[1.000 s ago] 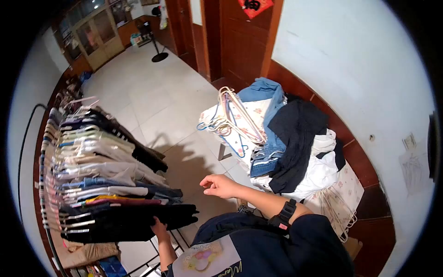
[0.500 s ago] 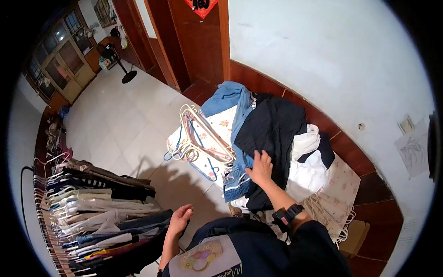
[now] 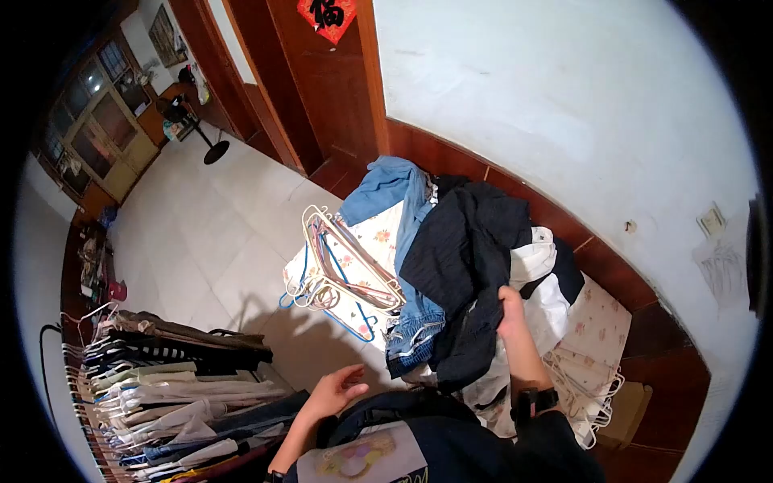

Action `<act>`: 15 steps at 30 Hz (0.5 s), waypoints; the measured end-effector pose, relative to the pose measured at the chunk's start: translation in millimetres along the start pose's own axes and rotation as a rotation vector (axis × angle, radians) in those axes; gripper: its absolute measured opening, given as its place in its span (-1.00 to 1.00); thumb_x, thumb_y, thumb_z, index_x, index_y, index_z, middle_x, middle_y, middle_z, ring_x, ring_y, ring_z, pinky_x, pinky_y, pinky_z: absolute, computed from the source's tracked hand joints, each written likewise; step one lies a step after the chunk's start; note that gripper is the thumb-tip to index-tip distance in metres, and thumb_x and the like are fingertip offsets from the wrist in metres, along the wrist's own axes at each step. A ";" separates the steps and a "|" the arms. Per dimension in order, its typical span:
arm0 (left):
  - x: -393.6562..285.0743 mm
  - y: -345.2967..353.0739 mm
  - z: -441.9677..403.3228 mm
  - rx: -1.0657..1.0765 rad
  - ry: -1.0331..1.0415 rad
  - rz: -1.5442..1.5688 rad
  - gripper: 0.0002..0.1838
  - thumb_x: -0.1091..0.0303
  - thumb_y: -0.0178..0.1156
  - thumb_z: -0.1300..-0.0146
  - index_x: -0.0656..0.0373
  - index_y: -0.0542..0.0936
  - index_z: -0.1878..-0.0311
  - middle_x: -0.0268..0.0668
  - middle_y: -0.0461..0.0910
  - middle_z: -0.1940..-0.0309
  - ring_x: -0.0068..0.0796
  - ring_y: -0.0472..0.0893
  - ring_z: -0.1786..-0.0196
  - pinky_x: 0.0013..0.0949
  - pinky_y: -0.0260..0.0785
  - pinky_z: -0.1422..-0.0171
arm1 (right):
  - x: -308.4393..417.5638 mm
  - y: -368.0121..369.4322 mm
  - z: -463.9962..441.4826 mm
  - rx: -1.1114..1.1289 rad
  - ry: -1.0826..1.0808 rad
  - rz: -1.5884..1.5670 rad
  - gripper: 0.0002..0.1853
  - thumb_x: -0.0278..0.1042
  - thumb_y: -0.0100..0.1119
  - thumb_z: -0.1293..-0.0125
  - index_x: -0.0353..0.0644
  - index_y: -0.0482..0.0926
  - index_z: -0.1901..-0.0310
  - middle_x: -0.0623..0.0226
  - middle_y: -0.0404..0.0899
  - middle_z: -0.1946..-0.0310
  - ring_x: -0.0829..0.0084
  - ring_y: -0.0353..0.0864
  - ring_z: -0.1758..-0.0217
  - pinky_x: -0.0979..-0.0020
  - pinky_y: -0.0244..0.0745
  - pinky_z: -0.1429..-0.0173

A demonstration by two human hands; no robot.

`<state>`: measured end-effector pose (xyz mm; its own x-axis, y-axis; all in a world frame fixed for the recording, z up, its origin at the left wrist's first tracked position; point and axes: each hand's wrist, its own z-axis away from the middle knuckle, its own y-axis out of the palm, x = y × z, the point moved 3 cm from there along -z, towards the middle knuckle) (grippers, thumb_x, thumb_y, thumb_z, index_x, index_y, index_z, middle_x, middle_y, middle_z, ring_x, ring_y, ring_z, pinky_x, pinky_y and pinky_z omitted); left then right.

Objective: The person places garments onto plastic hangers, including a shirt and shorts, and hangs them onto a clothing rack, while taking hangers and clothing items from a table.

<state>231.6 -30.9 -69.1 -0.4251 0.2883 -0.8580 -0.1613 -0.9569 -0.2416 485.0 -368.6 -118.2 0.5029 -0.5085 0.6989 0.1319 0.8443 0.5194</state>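
Note:
My right hand point(image 3: 509, 312) is closed on the right edge of a crumpled black garment point(image 3: 463, 241), whose exact kind I cannot make out. It lies on top of a heap of clothes. Blue denim clothing point(image 3: 412, 241) sticks out to its left, and white clothing point(image 3: 549, 310) lies just right of the hand. My left hand point(image 3: 334, 393) hovers in front of my body, fingers apart, holding nothing. Several loose hangers point(image 3: 342, 266), cream and blue, rest on the flowered surface left of the heap.
At the lower left stands a rack of hung clothes point(image 3: 185, 386). More white hangers point(image 3: 592, 402) and a cardboard box point(image 3: 628, 414) are at the lower right. A wall point(image 3: 564, 97) runs behind the heap. A black stand fan point(image 3: 213, 151) stands farther off on the tiled floor.
My right hand has moved right and from resting open on the black garment to gripping its edge. My left hand has shifted right, its fingers stretching out. The view has tilted slightly.

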 end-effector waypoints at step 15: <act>-89.9 29.5 -35.6 -0.058 0.209 0.739 -0.50 0.37 0.29 -0.30 0.17 0.44 -0.29 -0.24 0.51 -0.19 -0.34 0.51 -0.19 -0.30 0.36 -0.28 | -33.2 194.3 156.3 0.749 -0.527 0.490 -0.70 -0.31 0.11 -0.45 -0.29 0.49 -0.10 0.43 0.54 0.04 0.58 0.46 -0.02 0.43 0.40 -0.17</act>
<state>296.7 -86.3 -15.2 -0.2258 -0.4341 -0.8721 0.1483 -0.9001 0.4096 360.4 -214.1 36.4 -0.1028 -0.2997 0.9485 -0.6416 0.7486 0.1671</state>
